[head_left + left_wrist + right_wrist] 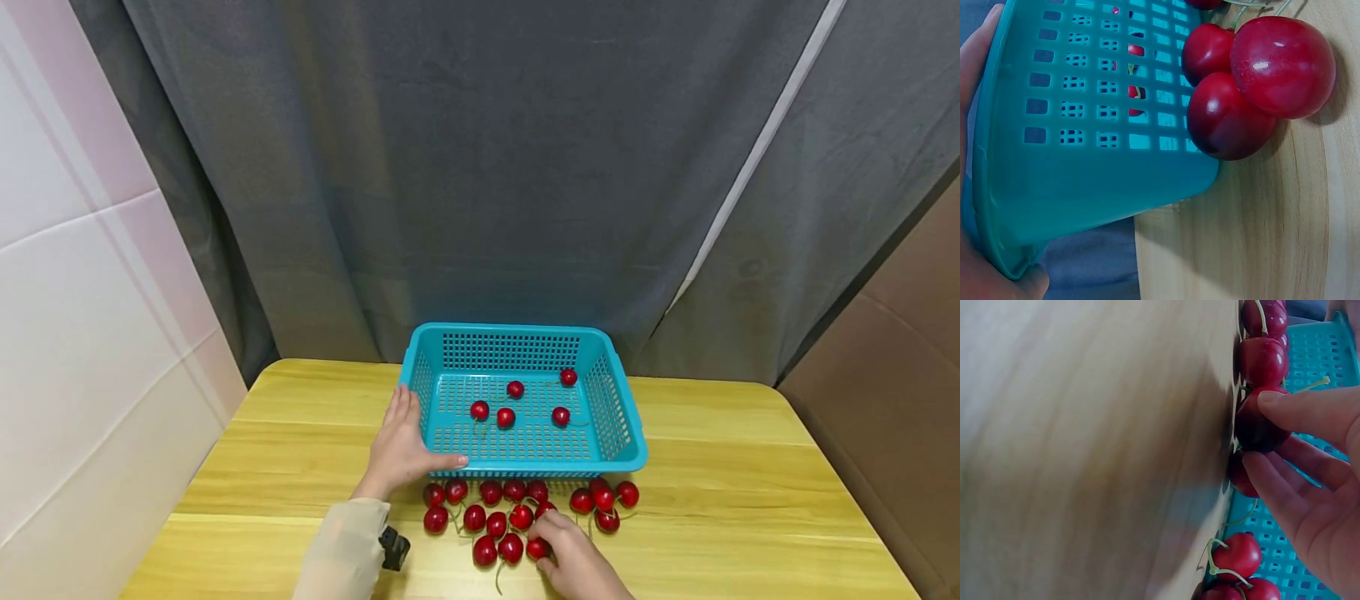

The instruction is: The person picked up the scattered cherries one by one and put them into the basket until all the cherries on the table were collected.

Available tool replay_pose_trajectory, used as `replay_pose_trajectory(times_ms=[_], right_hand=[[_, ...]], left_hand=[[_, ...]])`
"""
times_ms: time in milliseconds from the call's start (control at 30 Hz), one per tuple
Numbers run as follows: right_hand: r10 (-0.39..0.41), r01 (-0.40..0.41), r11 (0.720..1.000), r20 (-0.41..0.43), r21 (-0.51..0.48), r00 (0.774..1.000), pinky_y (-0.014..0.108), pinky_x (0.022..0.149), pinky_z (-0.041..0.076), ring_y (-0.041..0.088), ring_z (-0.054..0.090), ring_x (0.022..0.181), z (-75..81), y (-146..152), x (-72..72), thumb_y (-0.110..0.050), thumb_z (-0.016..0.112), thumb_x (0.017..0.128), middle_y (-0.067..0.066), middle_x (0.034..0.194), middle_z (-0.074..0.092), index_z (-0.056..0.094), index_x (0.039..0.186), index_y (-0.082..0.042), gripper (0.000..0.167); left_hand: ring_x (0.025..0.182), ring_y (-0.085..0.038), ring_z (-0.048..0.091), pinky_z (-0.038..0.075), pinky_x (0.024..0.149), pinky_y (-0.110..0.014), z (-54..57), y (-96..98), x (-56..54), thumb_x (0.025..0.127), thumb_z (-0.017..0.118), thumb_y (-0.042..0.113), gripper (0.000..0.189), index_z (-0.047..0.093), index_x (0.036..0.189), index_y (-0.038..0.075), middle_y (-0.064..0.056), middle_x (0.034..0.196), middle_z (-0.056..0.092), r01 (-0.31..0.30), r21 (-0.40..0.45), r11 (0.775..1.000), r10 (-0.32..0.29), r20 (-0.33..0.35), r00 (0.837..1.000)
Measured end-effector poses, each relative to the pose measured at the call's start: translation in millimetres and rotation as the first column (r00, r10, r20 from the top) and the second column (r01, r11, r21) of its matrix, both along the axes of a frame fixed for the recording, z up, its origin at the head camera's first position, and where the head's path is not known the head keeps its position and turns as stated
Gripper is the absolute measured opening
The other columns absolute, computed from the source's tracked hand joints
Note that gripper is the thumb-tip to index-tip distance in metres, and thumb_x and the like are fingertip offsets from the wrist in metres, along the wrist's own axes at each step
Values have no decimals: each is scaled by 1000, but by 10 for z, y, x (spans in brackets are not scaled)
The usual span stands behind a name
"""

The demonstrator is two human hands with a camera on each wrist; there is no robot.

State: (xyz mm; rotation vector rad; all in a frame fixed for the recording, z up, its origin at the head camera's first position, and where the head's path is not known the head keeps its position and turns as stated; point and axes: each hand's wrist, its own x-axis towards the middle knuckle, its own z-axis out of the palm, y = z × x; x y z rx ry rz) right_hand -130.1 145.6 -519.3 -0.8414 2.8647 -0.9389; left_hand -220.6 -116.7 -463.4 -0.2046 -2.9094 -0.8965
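Observation:
A blue-green plastic basket (pixel 626 417) with several red cherries lying apart inside sits on the table. My left hand (pixel 405 446) holds its near left corner, thumb along the front rim and fingers at the left side. In the left wrist view, a fingertip (pixel 1035 282) shows beneath the rim. More cherries with green stems (pixel 497 524) lie in front of the basket. Among them, my right hand (pixel 573 560) pinches one cherry (pixel 1260 425) between thumb and fingers, low by the tabletop. Its fingers touch or nearly touch a neighbouring cherry (pixel 1242 476).
The pale wooden table (pixel 750 492) runs out to both sides of the basket. A grey curtain (pixel 510 167) hangs behind it. A white panel (pixel 90 292) stands at left and a brown panel (pixel 885 350) at right. A small black device (pixel 393 548) is on the left wrist.

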Motion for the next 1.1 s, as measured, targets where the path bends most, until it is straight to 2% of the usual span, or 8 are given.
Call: replay_pose_trajectory(times_ms=[300, 533, 833, 1100], right_hand=[[-1, 0, 1000, -24, -16, 1000, 22, 73, 51, 8, 54, 85, 46, 2, 18, 4, 69, 68, -7, 89, 54, 63, 91, -10, 27], [7, -13, 998, -106, -56, 994, 22, 74, 52, 10, 55, 85, 61, -2, 38, 6, 69, 66, -7, 89, 55, 63, 89, -9, 28], [18, -54, 990, -265, -129, 964, 18, 70, 51, 9, 55, 80, 87, -13, 43, 9, 70, 60, -7, 87, 54, 61, 85, -9, 31], [0, -48, 990, -341, -134, 940, 17, 70, 51, 8, 55, 79, 170, -19, 71, 7, 72, 58, -7, 86, 54, 61, 84, -11, 34]], left_hand=[[138, -36, 4, 18, 108, -51, 1, 2, 0, 52, 77, 61, 128, 18, 139, -11, -23, 149, 7, -3, 0, 1000, 3, 0, 1000], [138, -36, 4, 18, 108, -51, 11, 8, 5, 52, 77, 61, 127, 18, 139, -11, -23, 149, 6, -4, 3, 1000, 4, 6, 1000], [138, -36, 4, 18, 108, -51, 14, 7, 6, 53, 77, 60, 126, 18, 139, -10, -23, 149, 7, -7, 0, 1000, 7, 7, 1000], [137, -37, 4, 18, 108, -51, 25, 7, 10, 53, 77, 60, 127, 18, 139, -10, -23, 149, 6, -4, 2, 1000, 4, 9, 1000]])
